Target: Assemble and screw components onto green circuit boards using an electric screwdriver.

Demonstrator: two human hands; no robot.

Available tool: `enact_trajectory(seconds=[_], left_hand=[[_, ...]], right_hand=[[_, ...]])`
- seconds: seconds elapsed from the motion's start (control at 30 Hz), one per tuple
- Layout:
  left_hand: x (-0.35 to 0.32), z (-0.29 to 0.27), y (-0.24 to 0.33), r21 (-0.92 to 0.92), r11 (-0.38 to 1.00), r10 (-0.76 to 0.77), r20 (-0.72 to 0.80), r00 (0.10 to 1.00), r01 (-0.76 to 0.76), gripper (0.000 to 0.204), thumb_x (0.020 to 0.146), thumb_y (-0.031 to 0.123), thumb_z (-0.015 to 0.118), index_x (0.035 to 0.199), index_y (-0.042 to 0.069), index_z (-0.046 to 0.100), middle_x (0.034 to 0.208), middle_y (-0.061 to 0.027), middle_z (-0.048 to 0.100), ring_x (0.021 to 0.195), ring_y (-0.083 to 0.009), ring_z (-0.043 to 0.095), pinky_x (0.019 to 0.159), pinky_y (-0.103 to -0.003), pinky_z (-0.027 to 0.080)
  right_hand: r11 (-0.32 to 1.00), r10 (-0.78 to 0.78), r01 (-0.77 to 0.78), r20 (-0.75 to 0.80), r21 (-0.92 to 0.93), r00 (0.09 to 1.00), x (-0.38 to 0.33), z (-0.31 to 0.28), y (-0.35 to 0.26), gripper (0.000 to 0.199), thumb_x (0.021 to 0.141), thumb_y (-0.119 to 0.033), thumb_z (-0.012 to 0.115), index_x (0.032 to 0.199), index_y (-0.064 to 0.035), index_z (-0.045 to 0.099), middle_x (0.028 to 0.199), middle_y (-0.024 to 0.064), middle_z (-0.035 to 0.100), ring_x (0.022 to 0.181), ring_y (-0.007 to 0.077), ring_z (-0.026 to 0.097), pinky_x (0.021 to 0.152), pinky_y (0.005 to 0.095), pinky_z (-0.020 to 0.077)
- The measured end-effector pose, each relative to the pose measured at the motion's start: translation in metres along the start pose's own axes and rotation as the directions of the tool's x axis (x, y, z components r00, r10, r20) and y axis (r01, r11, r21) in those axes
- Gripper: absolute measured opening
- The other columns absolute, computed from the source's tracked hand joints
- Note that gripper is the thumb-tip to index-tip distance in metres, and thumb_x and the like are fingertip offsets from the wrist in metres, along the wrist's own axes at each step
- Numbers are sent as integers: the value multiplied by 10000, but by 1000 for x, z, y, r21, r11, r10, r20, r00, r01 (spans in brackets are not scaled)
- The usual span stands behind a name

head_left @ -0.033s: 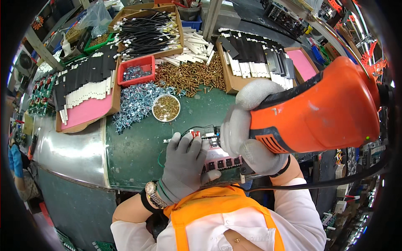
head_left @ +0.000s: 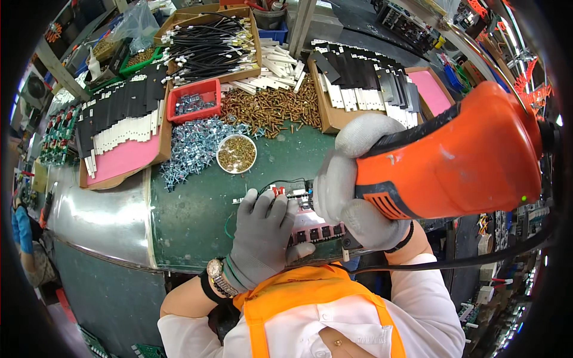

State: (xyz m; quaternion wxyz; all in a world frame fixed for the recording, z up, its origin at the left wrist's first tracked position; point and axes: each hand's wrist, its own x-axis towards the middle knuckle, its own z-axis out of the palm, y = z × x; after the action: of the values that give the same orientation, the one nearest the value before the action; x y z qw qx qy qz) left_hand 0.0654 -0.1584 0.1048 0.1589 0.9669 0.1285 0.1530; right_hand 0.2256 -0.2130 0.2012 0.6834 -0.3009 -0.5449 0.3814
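Observation:
My right hand [head_left: 358,185], in a grey-white glove, is wrapped around a large orange and black electric screwdriver [head_left: 453,161]. Its tip is hidden behind my fingers, above a circuit board [head_left: 313,225]. My left hand [head_left: 262,232], in a grey glove, spans the board's left part. Its fingers reach to the far edge and the thumb lies by the near edge, holding the board on the green tabletop. Black components line the board's near side. Small red parts [head_left: 279,191] and a black wire show just beyond my left fingertips.
Beyond the board stand a round dish of small screws [head_left: 237,154], silvery metal parts [head_left: 194,149], brass-coloured pieces [head_left: 280,107] and a red bin [head_left: 194,100]. Boxes of black-and-white strips [head_left: 122,131] flank them; a box of black cables [head_left: 212,48] stands behind. The screwdriver's cord [head_left: 465,259] crosses my right arm.

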Motion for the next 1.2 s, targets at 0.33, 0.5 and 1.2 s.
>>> enact_trajectory(seconds=[0.33, 0.5, 1.2], left_hand=[[-2, 5, -2, -2, 1000, 12, -28, 1000, -12, 781, 732, 579, 662, 1220, -20, 541, 1171, -159, 511, 1163, -331, 433, 1037, -538, 289], [-2, 5, -2, 13, 1000, 8, -28, 1000, -8, 769, 725, 572, 670, 1207, -14, 545, 1168, -154, 511, 1147, -331, 436, 1033, -532, 297], [-55, 28, -192, 150, 838, -483, -242, 841, 525, 95, 795, 136, 669, 884, 108, 682, 884, -113, 633, 870, -315, 609, 764, -425, 486]], right_hand=[[992, -107, 101, 88, 71, 990, 4, -10, 12, 467, 824, -173, 777, 1125, -43, 445, 620, 25, 553, 487, 134, 501, 457, 279, 430], [995, -41, 56, -180, 79, 983, 4, 9, 5, 432, 825, -132, 770, 1097, -44, 447, 596, 30, 526, 452, 137, 481, 438, 282, 424], [977, -3, -49, -238, -210, 971, -20, 7, -5, 415, 718, 27, 644, 1113, 19, 514, 915, 73, 577, 697, 100, 579, 607, 238, 479]])
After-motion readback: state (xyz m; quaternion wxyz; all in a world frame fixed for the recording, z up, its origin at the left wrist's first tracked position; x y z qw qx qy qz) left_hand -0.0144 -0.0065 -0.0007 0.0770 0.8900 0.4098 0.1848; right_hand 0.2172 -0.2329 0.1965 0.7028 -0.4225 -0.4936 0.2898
